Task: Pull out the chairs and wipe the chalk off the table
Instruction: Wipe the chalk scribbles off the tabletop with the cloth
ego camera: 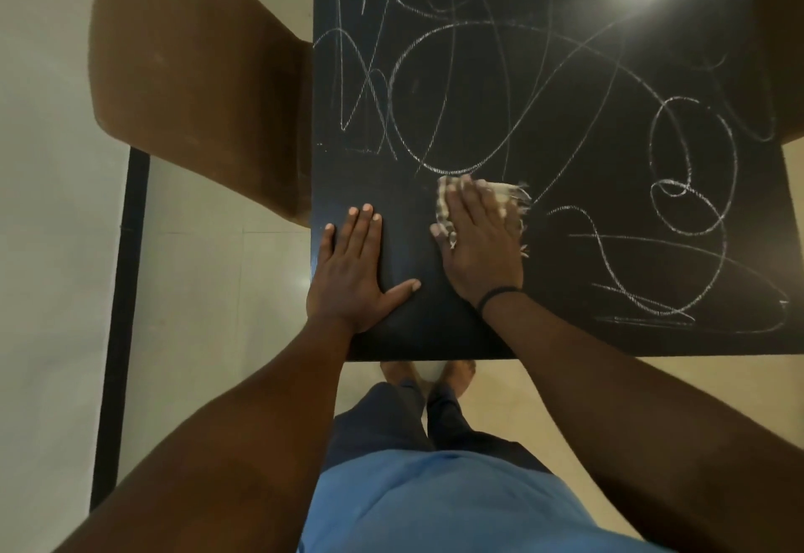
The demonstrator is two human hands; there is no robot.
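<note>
Nearest, at six o'clock: blue shirt, dark trousers, bare feet on the pale tiled floor [217,274]. Just beyond, left hand [352,269] flat on the near corner of the black matte desk [435,335], grip apart, fingers straight, bracing. Beside it toward three o'clock, right hand [478,239] with a black wristband pressing a pale checked fringed cloth [504,193] onto the desk, fingers spread and flat, grip not clamped, only bearing down. Around the hands, a bare dark patch with no marks. Farther out, from twelve to four o'clock, white chalk scribbles [691,165] looping over most of the surface. At ten o'clock, a brown curved wooden chair [195,73], its edge touching the desk's side.

Step in hand, by judgement: wiping, barely begun. Next move calls for sweeping the cloth toward two o'clock under firm pressure, reaching farther across.
</note>
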